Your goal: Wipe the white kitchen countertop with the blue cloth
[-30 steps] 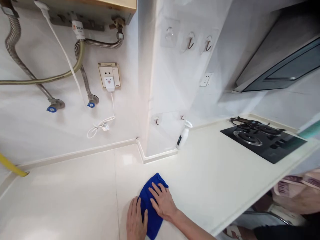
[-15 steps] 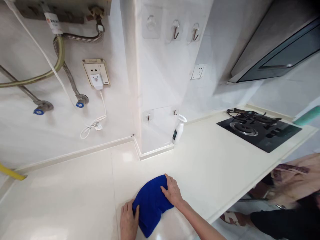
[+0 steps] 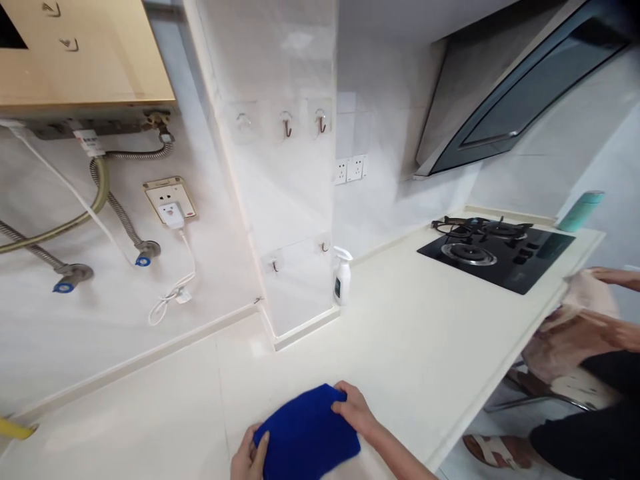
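A blue cloth is stretched between my two hands over the pale countertop, near the bottom of the view. Its left edge is pinched by my left hand, thumb in front and fingers behind. My right hand grips the upper right corner, the thumb pressed on the cloth. The lower edge of the cloth runs partly out of the frame. Beyond it, a white spray bottle stands upright against the wall pillar.
A black gas hob is set in the counter at the right, under a range hood. A green bottle stands behind it. Another person sits beyond the counter edge. Pipes, a plugged socket and a yellow hose are at the left.
The cloth, bunched on the counter before, is now spread flatter, with both hands gripping its edges. My view has tilted up, showing more of the wall heater. The seated person's arms have shifted.
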